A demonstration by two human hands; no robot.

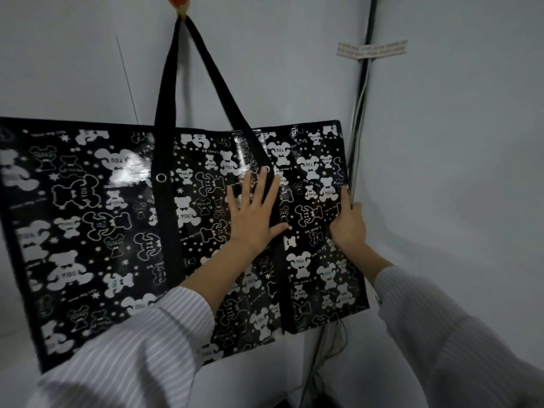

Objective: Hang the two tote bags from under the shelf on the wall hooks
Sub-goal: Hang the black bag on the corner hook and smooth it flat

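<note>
A large glossy black tote bag (117,219) printed with white bears hangs flat against the white wall. Its black straps (170,83) run up to a red and yellow wall hook (178,4) at the top edge of the view. My left hand (253,213) lies flat on the bag's front with fingers spread, over the right strap's lower part. My right hand (348,222) grips the bag's right side edge, fingers curled around it. Only this one bag is in view.
Black and white cables (360,113) run down the room corner just right of the bag, held by a strip of tape (372,50). More cable hangs below the bag near the floor (332,343). The right wall stands close.
</note>
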